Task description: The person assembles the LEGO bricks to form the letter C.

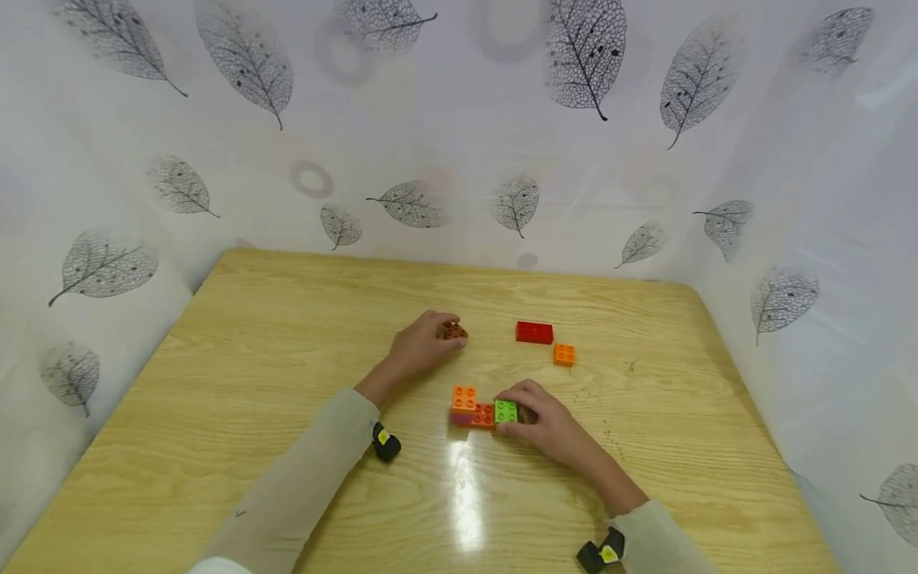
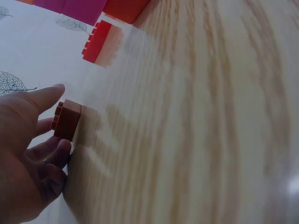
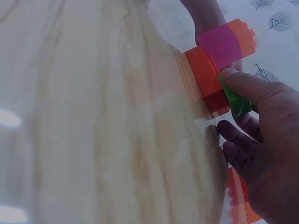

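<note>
In the head view my left hand has its fingers curled around a small brown brick on the table. The left wrist view shows the thumb above that brick and the fingers below and behind it. My right hand pinches a green brick between thumb and fingers, at the right end of a long orange-red brick. On that brick's left end stands a stack of purple bricks topped by an orange brick. The green brick sits slightly tilted against the orange-red one.
Beyond the right hand lie a long red brick and a small orange brick on the wooden table. A leaf-patterned white curtain stands around the table's back and sides.
</note>
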